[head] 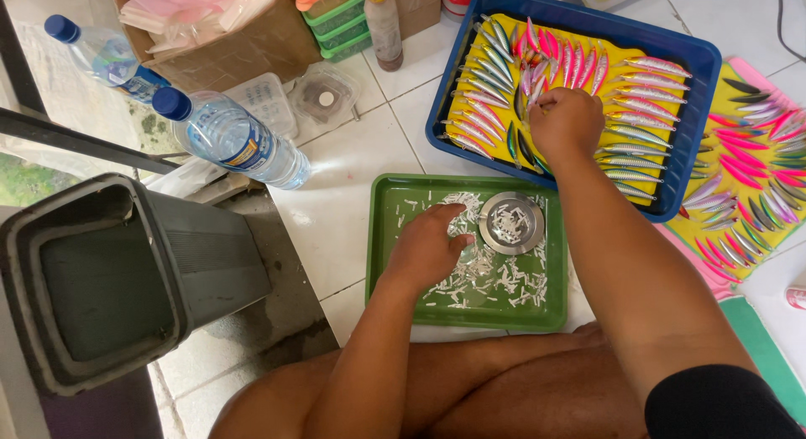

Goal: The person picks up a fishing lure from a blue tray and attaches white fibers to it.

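Note:
My left hand (426,248) rests palm down in a green tray (384,263), fingers curled among several small white plastic pieces (495,279). A round metal lid (511,222) holding more white pieces sits in the tray just right of that hand. My right hand (567,120) reaches into a blue tray (697,86) lined with a yellow sheet and pinches a small fishing lure (537,88) among rows of silver, pink and dark lures.
More lures lie on a yellow sheet (756,179) at the right. Two water bottles (231,137) lie at the left beside a dark bin (117,279). A cardboard box (243,44), clear containers (323,93) and a sauce bottle (384,28) stand behind. My bare legs fill the bottom.

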